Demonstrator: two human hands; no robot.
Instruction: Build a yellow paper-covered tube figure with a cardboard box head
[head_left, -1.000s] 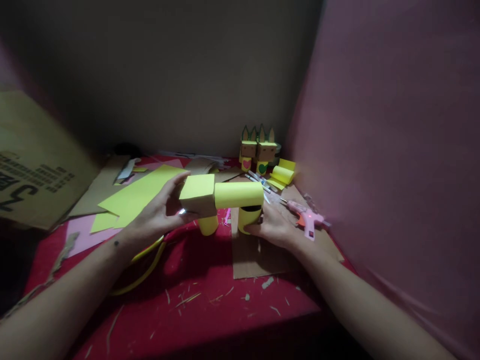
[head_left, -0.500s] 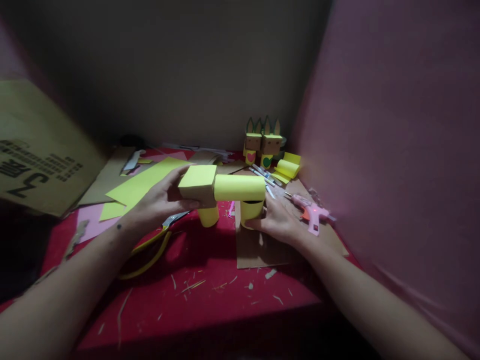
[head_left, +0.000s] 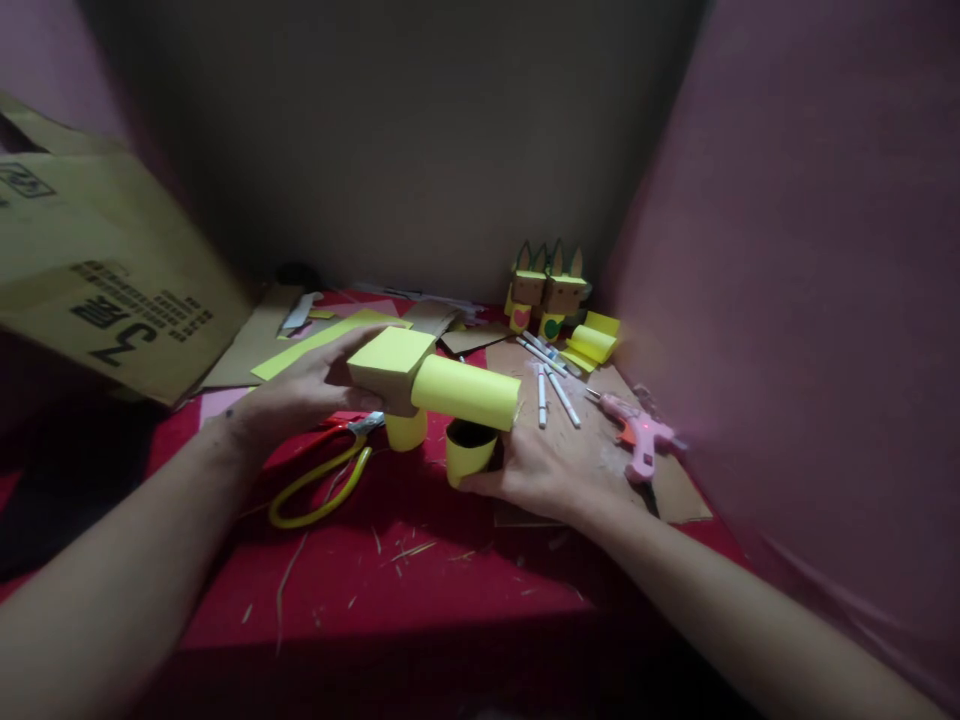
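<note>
My left hand [head_left: 311, 385] is closed round the left side of a small cardboard box [head_left: 394, 350] with a yellow top. From the box's right side a yellow paper tube [head_left: 466, 392] juts out, slanting down to the right. Below the box stands a short upright yellow tube [head_left: 406, 431]. My right hand [head_left: 536, 472] grips a second short yellow tube [head_left: 468, 462], its dark open top just under the slanting tube's free end. My right thumb presses low on it; the other fingers are partly hidden. Yellow-handled scissors [head_left: 322, 515] lie open-bladed or partly hidden beside my left wrist.
A pink glue gun [head_left: 637, 432] rests on a cardboard sheet [head_left: 600, 470] at right, near several markers [head_left: 561, 398]. Behind stand two box-headed figures [head_left: 551, 292] and a yellow paper roll [head_left: 592, 342]. A large carton [head_left: 142, 300] leans at left. Scraps litter the red cloth [head_left: 337, 620].
The slanting tube was level and has swung its free end toward me. The tube in my right hand has moved down and left, showing more of its open top. The view has shifted too.
</note>
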